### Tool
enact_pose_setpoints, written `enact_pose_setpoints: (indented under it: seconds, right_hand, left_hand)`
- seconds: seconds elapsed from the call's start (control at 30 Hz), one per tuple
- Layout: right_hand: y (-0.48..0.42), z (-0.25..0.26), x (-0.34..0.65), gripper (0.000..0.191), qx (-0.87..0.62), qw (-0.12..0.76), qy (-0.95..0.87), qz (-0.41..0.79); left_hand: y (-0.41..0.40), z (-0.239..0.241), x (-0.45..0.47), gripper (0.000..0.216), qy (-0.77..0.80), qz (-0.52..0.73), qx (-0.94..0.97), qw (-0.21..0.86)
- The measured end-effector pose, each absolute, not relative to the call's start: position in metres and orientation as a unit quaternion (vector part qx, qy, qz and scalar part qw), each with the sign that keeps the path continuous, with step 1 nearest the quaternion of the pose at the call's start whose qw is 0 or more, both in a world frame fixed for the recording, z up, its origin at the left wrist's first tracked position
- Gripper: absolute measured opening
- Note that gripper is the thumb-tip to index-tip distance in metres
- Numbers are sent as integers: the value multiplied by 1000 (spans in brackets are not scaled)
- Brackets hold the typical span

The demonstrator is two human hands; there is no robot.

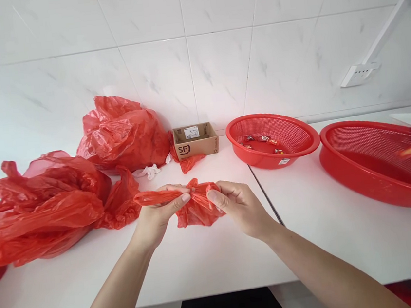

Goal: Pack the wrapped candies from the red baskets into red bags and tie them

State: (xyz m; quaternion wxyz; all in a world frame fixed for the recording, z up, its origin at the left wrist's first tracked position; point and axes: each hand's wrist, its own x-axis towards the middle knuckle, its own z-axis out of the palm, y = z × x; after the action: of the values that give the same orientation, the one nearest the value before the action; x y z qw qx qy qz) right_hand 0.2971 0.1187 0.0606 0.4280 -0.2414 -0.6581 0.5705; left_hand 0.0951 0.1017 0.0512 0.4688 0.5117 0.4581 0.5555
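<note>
Red plastic bag (200, 214), red baskets (275, 160), grey-veined white tiles (226, 73)

Far on the bench (217, 265), a box (201, 147) stands left of two baskets (259, 162); a wall socket (359, 75) sits right.

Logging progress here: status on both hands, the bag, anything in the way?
Left hand and right hand both pinching the small red bag. Bag bunched, stretched between them. No obstruction seen at the hands; cardboard box stands beyond.
</note>
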Motion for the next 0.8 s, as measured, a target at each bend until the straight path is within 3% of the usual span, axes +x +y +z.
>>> enact_pose_setpoints:
  seconds: [0.13, 0.23, 0.27, 0.43, 0.67, 0.8]
  right_hand:
    - [137, 54, 302, 43, -320, 456, -687, 467]
    - [152, 56, 297, 19, -327, 501, -715, 362]
    - [155, 58, 294, 8, -311, 484, -730, 368]
    - [165, 65, 274, 15, -233, 376, -751, 490]
    - [166, 59, 248, 17, -188, 429, -722, 509]
    - [169, 56, 246, 20, -169, 426, -679, 574]
  left_hand:
    - [99, 56, 94, 14, 497, 514, 552, 429]
    - [99, 57, 99, 15, 491, 502, 592, 394]
    - [99, 57, 100, 16, 490, 498, 604, 383]
    - [102, 61, 99, 23, 489, 508, 639, 308]
    - [108, 57, 101, 31, 525, 540, 657, 30]
    - [111, 52, 102, 30, 489, 562, 666, -32]
